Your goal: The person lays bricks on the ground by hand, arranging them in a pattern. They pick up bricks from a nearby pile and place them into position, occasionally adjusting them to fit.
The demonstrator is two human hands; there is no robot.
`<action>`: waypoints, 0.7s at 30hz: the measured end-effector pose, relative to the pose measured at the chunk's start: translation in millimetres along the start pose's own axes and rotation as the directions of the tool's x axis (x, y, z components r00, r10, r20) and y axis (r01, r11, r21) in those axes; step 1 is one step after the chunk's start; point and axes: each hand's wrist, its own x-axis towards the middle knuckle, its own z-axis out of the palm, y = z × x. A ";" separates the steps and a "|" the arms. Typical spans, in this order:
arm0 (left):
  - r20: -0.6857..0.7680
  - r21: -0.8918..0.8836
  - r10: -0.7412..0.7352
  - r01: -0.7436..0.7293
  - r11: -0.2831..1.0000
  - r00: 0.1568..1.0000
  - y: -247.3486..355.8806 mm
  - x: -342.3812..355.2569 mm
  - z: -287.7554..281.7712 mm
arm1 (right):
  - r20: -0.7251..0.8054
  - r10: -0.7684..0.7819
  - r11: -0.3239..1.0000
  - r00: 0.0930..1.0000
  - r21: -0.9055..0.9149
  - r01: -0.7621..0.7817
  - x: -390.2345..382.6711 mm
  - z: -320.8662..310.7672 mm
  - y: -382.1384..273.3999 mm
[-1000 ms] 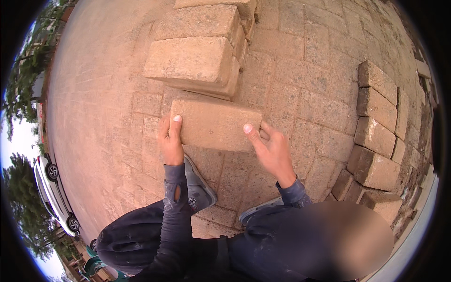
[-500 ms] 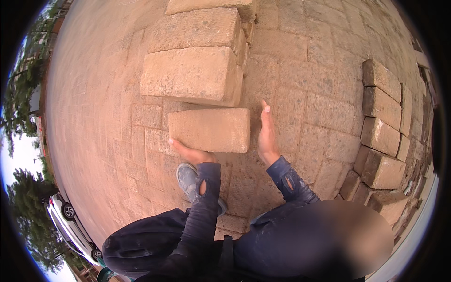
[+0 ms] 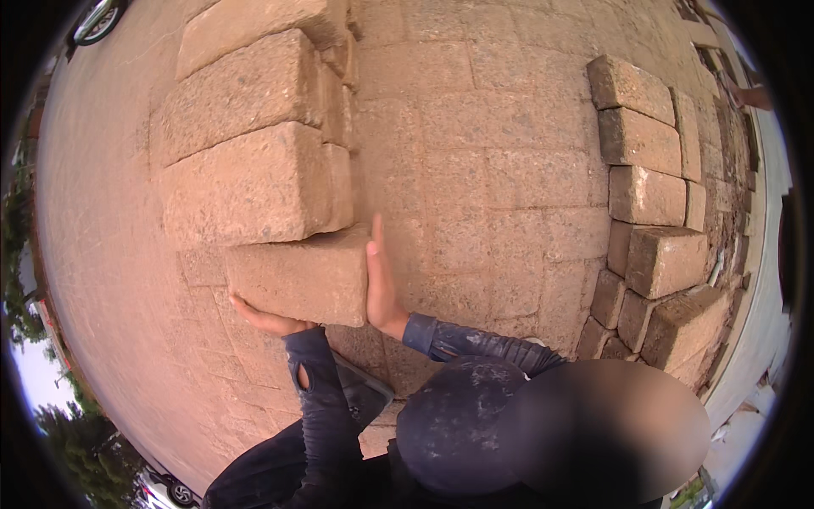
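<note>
1. Tan block (image 3: 297,276) at the near end of a matching block row (image 3: 242,187); whether it rests on the paving (image 3: 458,195) is unclear.
2. Left hand (image 3: 275,320) grips its near edge — apparently supporting weight, fingers hidden.
3. Right hand (image 3: 383,293) lies flat, unclenched, against its right end — seemingly keeping it square.

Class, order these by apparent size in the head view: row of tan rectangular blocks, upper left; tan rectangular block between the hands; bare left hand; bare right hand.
1. Row of tan rectangular blocks
2. Single tan block
3. Bare right hand, bare left hand: too alike to rank
</note>
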 end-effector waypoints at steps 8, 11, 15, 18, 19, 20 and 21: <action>-0.158 0.452 0.401 -0.295 0.842 0.902 20.6 33.0 -14.3 | 0.285 0.187 0.916 0.940 -0.397 -0.061 21.7 -13.9 -21.8; -0.013 0.713 0.807 -0.560 0.421 0.590 31.4 -9.6 32.1 | 0.333 0.144 0.880 0.932 -0.473 0.033 35.7 -76.1 -73.7; 0.560 0.274 0.706 -0.901 0.336 0.433 34.1 -140.0 136.6 | 0.041 -0.239 0.814 0.970 -0.536 0.223 26.5 -165.1 -169.3; 0.824 0.325 -0.041 -0.411 0.852 0.566 -21.9 -218.5 177.4 | -0.254 -0.436 0.686 0.863 -0.715 0.137 6.8 -248.7 -253.2; 0.819 0.458 -0.294 -0.254 0.852 0.492 -48.5 -239.2 185.2 | -0.332 -0.497 0.623 0.802 -0.780 0.062 3.5 -276.8 -275.3; 0.757 0.596 -0.518 -0.096 0.797 0.399 -73.5 -263.5 193.3 | -0.412 -0.477 0.563 0.776 -0.822 -0.091 2.3 -305.8 -300.8; 0.701 0.688 -0.668 0.011 0.726 0.250 -94.2 -288.0 199.3 | -0.476 -0.549 0.536 0.687 -0.831 -0.148 -2.4 -332.9 -321.9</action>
